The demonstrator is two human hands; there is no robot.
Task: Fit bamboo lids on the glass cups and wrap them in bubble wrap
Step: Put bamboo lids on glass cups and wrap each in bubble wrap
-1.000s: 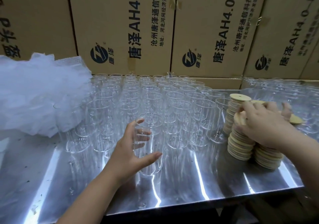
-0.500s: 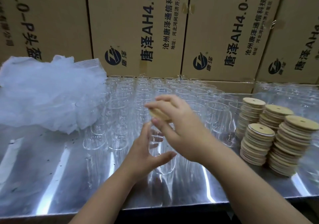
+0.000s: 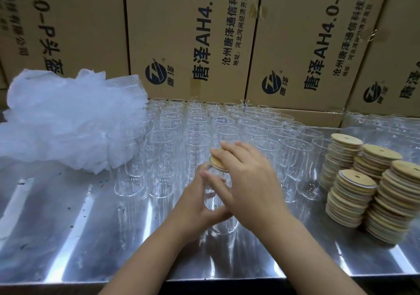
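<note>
A clear glass cup (image 3: 216, 203) stands on the steel table near the front, and my left hand (image 3: 200, 206) grips its side. My right hand (image 3: 247, 181) lies on top of a round bamboo lid (image 3: 217, 164) and presses it onto the cup's rim; the lid sits slightly tilted, mostly hidden under my fingers. Behind them stand several rows of empty glass cups (image 3: 204, 126). Several stacks of bamboo lids (image 3: 366, 185) rise at the right. A heap of bubble wrap (image 3: 68, 119) lies at the back left.
The steel table (image 3: 56, 226) has bare surface at the front left, and its front edge runs along the bottom. Large printed cardboard boxes (image 3: 188, 37) form a wall right behind the cups. More glasses (image 3: 386, 124) stand at the far right.
My right hand took a lid from the stacks and carried it left, and now has lowered it onto the cup my left hand grips. The camera has shifted left and closer.
</note>
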